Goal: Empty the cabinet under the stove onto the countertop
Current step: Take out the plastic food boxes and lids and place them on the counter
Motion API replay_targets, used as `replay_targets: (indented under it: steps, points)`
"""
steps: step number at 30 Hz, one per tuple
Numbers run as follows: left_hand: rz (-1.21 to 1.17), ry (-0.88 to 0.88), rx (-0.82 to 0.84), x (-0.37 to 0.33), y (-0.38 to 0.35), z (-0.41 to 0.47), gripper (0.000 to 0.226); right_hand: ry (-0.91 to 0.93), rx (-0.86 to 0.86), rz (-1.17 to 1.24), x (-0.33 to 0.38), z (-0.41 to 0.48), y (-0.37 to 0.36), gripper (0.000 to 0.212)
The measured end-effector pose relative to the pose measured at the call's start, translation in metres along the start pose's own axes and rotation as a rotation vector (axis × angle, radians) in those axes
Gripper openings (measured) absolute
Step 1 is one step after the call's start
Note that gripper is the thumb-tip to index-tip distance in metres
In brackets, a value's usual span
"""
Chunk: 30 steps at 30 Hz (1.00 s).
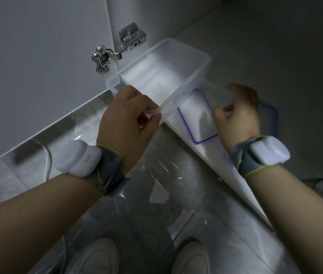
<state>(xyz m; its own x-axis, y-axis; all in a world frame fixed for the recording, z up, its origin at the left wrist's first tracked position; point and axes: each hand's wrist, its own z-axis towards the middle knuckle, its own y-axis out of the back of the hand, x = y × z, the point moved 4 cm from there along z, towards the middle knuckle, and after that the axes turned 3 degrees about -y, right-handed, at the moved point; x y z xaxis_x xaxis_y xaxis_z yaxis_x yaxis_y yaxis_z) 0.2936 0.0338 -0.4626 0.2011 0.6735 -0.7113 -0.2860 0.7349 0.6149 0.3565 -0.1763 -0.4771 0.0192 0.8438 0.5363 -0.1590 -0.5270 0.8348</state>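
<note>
Left hand point(129, 115) grips rim of clear container point(166, 72); container overhangs cabinet edge point(212, 161). Right of container, right hand point(237, 113) curls by blue-rimmed lid point(194, 115), grasp unclear.

One clear container point(168, 62), one blue-edged lid point(194, 119), two hands point(125, 119) point(237, 113), two wrist devices point(77, 159) point(269, 151), two white shoes point(97, 258) point(192, 260), one hinge point(105, 58)

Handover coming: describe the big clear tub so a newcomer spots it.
Find the metal hinge on the white cabinet door. Beside it is the large clear rectangular plastic tub, its rim gripped by the left hand. Unlike the clear piece beside it, it has no blue trim.
</note>
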Motion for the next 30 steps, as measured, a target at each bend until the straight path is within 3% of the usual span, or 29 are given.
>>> replay_targets:
  steps: [3,7,15,22,26,30]
  points:
    - [0.0,0.014,-0.005,0.003,0.001,-0.001,0.004,0.041,0.026,-0.064,0.004,0.01,-0.011,0.058]
    - [0.011,0.022,0.006,0.006,0.003,-0.002,0.008,-0.02,0.079,-0.207,0.0,0.027,-0.02,0.05]
    - [0.006,0.046,0.007,0.012,0.004,-0.008,0.012,-0.124,0.155,-0.207,-0.015,0.044,-0.037,0.045]
    - [-0.011,0.056,0.026,0.012,0.005,-0.01,0.012,-0.204,-0.167,-0.194,-0.017,0.047,-0.014,0.026]
    - [-0.003,0.106,-0.001,0.01,0.007,-0.011,0.009,-0.139,-0.23,-0.169,-0.015,0.026,0.006,0.022]
    - [0.016,0.152,0.001,0.004,0.013,-0.02,0.009,-0.13,-0.184,-0.102,-0.015,-0.005,0.019,0.019]
